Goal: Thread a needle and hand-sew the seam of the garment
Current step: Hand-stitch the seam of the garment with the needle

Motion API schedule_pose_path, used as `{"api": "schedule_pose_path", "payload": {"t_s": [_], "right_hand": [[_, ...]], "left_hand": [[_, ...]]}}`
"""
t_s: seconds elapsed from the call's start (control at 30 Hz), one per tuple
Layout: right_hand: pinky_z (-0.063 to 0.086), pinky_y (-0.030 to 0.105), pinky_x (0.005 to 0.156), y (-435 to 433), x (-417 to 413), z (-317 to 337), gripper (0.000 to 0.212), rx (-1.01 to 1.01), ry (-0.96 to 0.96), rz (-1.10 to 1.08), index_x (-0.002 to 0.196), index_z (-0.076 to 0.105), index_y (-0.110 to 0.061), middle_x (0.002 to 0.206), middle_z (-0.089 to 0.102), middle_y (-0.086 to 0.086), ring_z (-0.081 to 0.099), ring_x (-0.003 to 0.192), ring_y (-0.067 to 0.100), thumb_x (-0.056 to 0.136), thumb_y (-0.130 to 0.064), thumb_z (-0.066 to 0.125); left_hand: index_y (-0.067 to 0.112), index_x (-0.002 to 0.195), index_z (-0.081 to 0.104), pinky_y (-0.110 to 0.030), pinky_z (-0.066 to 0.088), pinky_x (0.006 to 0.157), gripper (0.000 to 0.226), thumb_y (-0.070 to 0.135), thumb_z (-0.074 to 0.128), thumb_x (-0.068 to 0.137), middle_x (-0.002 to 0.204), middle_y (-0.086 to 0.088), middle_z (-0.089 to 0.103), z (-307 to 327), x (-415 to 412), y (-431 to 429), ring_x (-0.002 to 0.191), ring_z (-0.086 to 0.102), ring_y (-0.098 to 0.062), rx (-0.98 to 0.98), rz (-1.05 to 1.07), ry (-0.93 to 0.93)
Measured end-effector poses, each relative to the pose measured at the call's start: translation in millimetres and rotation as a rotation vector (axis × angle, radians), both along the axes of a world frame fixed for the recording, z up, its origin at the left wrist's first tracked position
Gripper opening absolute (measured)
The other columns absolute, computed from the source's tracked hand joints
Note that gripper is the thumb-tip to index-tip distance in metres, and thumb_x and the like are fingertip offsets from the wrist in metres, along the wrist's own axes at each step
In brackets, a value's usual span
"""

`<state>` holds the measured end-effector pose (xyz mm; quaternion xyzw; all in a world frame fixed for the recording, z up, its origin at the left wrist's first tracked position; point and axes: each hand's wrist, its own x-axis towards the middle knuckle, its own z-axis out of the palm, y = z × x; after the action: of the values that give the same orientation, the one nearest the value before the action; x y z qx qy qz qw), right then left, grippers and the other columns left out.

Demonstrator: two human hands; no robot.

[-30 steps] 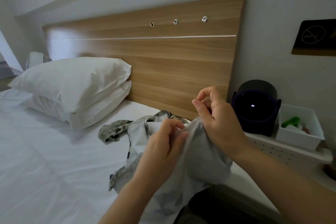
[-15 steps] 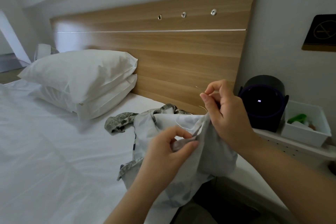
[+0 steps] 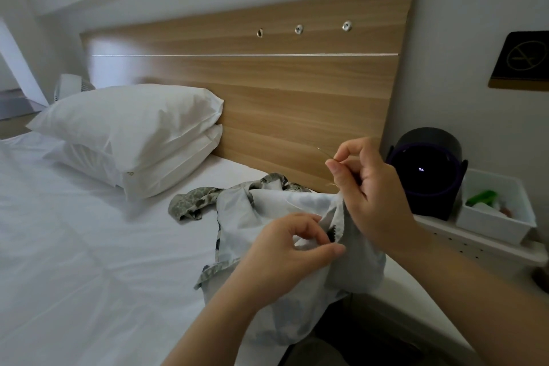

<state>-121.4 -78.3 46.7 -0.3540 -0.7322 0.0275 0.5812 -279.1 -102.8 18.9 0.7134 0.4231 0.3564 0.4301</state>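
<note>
Both hands busy: left hand (image 3: pixel 297 249) pinches a fold of the garment (image 3: pixel 252 214) with thumb and forefinger; right hand (image 3: pixel 368 187), at 1 o'clock from it, pinches the needle (image 3: pixel 324 153), free end sticking out toward 10 o'clock. Garment lies bunched on the bed (image 3: pixel 89 261), at 4 o'clock from the pillows (image 3: pixel 127 134), near edge lifted by the hands.

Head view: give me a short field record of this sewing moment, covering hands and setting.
left hand: pinches a fold of the garment
right hand: pinches the needle, held above the fabric
garment: pale patterned cloth, bunched on the bed
behind: two stacked pillows, wooden headboard
bedside: dark round device, white bin
</note>
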Motion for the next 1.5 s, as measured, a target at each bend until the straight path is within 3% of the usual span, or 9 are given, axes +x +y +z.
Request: {"api": "schedule_pose_path", "payload": {"t_s": [0.17, 0.3, 0.5, 0.63, 0.7, 0.9, 1.0, 1.27, 1.5], "right_hand": [[0.031, 0.014, 0.044, -0.5, 0.1, 0.3, 0.007, -0.015, 0.011, 0.024, 0.09, 0.043, -0.015, 0.048, 0.041, -0.004, 0.04, 0.043, 0.013, 0.094, -0.015, 0.049], [0.031, 0.013, 0.043, -1.0, 0.2, 0.6, 0.009, -0.028, 0.036, 0.036, 0.09, 0.043, -0.019, 0.047, 0.042, -0.001, 0.04, 0.042, 0.014, 0.094, -0.015, 0.049], [0.032, 0.023, 0.043, -1.8, -1.4, 5.4, 0.014, -0.047, 0.081, 0.053, 0.088, 0.041, -0.027, 0.05, 0.043, 0.01, 0.039, 0.043, 0.02, 0.093, -0.018, 0.05], [0.034, 0.027, 0.045, -1.6, -0.9, 9.5, 0.013, -0.056, 0.083, 0.064, 0.088, 0.042, -0.026, 0.054, 0.047, 0.012, 0.041, 0.045, 0.022, 0.094, -0.019, 0.051], [0.034, 0.023, 0.044, -1.4, 0.1, 10.1, 0.009, -0.05, 0.052, 0.06, 0.089, 0.044, -0.021, 0.05, 0.047, 0.009, 0.04, 0.044, 0.02, 0.094, -0.018, 0.051], [0.035, 0.027, 0.044, -2.4, -0.9, 10.5, 0.008, -0.059, 0.039, 0.075, 0.09, 0.044, -0.018, 0.049, 0.048, 0.012, 0.041, 0.045, 0.024, 0.094, -0.018, 0.051], [0.033, 0.024, 0.044, -1.8, -0.3, 9.9, 0.008, -0.064, 0.046, 0.073, 0.09, 0.044, -0.016, 0.049, 0.046, 0.012, 0.039, 0.044, 0.023, 0.094, -0.018, 0.051], [0.036, 0.032, 0.043, -0.1, -0.9, 8.1, 0.011, -0.071, 0.096, 0.063, 0.087, 0.043, -0.027, 0.052, 0.046, 0.008, 0.038, 0.041, 0.016, 0.094, -0.022, 0.05], [0.036, 0.044, 0.047, -1.3, -2.2, 7.1, 0.016, -0.055, 0.101, 0.047, 0.087, 0.041, -0.031, 0.051, 0.043, 0.012, 0.038, 0.042, 0.023, 0.095, -0.02, 0.049]], "left_hand": [[0.033, 0.061, 0.061, -0.023, 0.044, 0.094, 0.021, 0.039, 0.079, 0.07, 0.093, 0.019, 0.059, 10.7, 0.0, 7.2, 0.099, 0.058, -0.001, 0.014, -0.184, 0.033], [0.033, 0.062, 0.058, -0.015, 0.042, 0.082, 0.023, 0.042, 0.079, 0.068, 0.085, 0.019, 0.051, 12.5, 2.5, 13.3, 0.089, 0.052, -0.004, 0.221, -0.125, 0.105], [0.032, 0.068, 0.053, -0.014, 0.037, 0.083, 0.021, 0.047, 0.068, 0.073, 0.083, 0.016, 0.054, 17.0, 4.7, 11.9, 0.093, 0.05, -0.006, 0.44, -0.071, 0.09], [0.014, 0.093, 0.05, -0.035, 0.041, 0.071, 0.025, 0.028, 0.068, 0.086, 0.086, -0.008, 0.056, 21.8, 1.5, 17.3, 0.079, 0.049, -0.022, 0.011, -0.164, -0.201], [0.011, 0.105, 0.053, -0.041, 0.042, 0.078, 0.028, 0.028, 0.063, 0.085, 0.096, -0.015, 0.058, 21.1, 1.1, 20.0, 0.087, 0.05, -0.027, -0.216, -0.21, -0.275], [0.019, 0.078, 0.069, -0.025, 0.049, 0.071, 0.012, 0.029, 0.063, 0.078, 0.079, -0.003, 0.064, 15.6, -1.9, 22.2, 0.073, 0.059, -0.013, -0.398, -0.263, -0.411], [0.027, 0.076, 0.07, -0.027, 0.045, 0.07, 0.007, 0.031, 0.066, 0.079, 0.08, -0.003, 0.062, 9.4, -1.2, 19.5, 0.077, 0.055, -0.018, -0.216, -0.118, -0.383], [0.042, 0.08, 0.058, -0.01, 0.04, 0.058, 0.023, 0.022, 0.069, 0.078, 0.076, 0.021, 0.061, -14.1, 7.6, 7.6, 0.062, 0.052, 0.002, 0.479, 0.156, -0.173], [0.021, 0.082, 0.06, -0.015, 0.046, 0.066, 0.012, 0.015, 0.071, 0.083, 0.079, 0.012, 0.056, -29.5, 11.6, 3.9, 0.072, 0.054, 0.001, 0.879, 0.284, -0.169]]}}
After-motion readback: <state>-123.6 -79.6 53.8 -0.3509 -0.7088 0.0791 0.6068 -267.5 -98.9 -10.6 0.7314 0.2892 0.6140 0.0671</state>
